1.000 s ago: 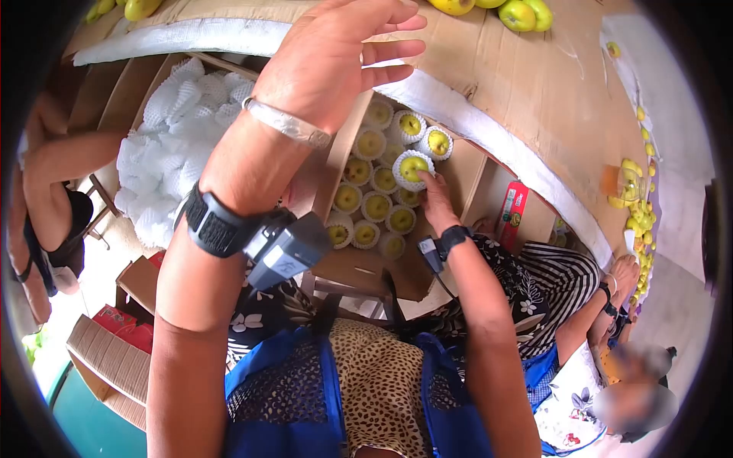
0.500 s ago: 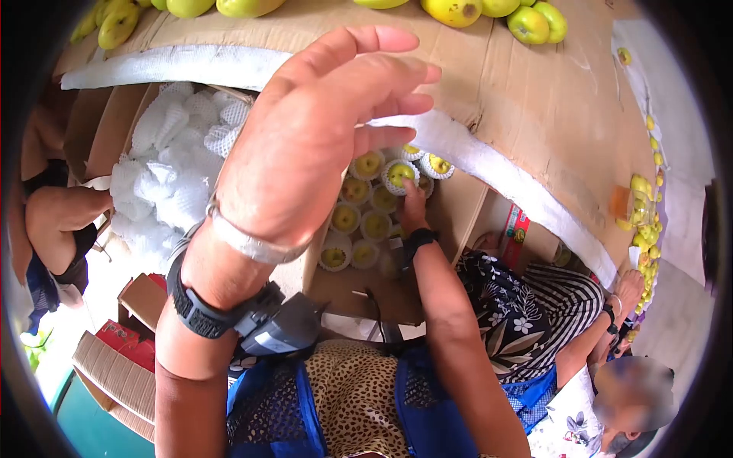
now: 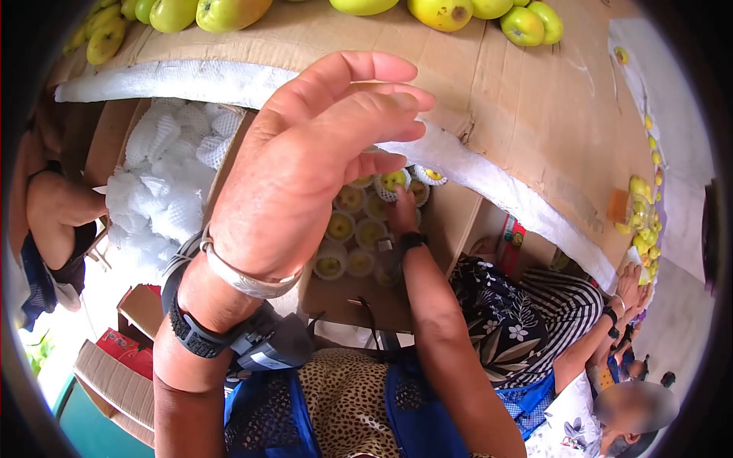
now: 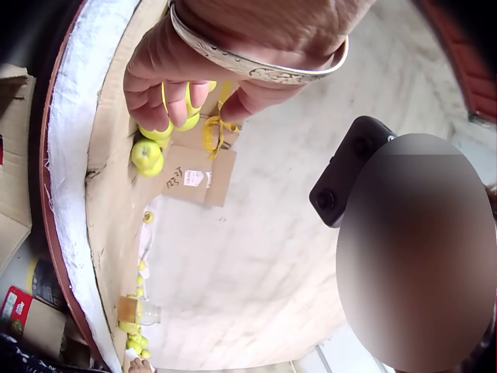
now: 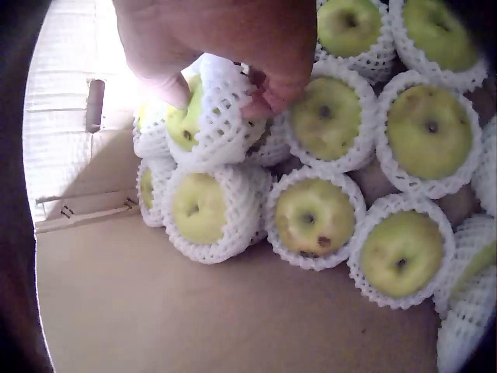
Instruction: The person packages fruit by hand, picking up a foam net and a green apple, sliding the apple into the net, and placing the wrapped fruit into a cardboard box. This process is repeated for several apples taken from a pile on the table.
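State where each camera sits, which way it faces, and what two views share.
Head: worn on the head, looking forward and down at the carton of netted fruit; both arms, left hand and right hand show.
Left wrist: worn there, looking past the left hand and bangle along the cardboard top; a blurred head shows too, whose I cannot tell.
Right wrist: worn there, looking into the carton, where the right hand pinches one fruit.
Shared: head and left wrist both show loose fruit and white edging.
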`<action>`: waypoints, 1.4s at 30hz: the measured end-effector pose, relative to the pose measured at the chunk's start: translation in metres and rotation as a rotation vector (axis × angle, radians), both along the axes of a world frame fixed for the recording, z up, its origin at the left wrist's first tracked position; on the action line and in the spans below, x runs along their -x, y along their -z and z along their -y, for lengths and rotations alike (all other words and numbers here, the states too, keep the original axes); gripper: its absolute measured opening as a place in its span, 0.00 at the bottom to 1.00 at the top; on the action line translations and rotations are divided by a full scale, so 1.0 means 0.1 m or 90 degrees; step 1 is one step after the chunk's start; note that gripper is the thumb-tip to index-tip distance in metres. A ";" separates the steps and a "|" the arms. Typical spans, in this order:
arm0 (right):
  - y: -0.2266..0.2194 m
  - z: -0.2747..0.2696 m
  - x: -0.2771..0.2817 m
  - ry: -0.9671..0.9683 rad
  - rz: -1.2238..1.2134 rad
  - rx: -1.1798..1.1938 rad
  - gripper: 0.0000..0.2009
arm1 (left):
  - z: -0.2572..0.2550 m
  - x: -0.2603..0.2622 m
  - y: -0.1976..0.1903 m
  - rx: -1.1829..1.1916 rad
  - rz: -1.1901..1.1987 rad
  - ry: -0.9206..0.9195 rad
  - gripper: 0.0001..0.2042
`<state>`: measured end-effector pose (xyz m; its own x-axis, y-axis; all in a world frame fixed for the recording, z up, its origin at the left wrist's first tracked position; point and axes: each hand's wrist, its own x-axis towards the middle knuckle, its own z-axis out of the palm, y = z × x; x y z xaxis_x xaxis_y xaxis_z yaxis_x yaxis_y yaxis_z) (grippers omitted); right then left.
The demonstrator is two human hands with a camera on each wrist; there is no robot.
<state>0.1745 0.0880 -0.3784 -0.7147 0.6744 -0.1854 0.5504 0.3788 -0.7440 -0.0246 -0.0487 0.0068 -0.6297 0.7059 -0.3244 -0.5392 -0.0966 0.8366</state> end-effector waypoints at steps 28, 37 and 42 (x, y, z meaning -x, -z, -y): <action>-0.27 -0.01 0.20 0.094 -0.161 0.109 0.32 | -0.10 -0.10 -0.02 0.018 0.026 0.030 0.12; -0.10 0.01 0.13 0.125 -0.055 0.178 0.33 | -0.11 -0.09 0.00 0.013 0.014 0.038 0.12; -0.13 0.03 0.06 0.112 -0.062 0.156 0.37 | -0.12 -0.09 0.03 0.002 0.013 0.044 0.13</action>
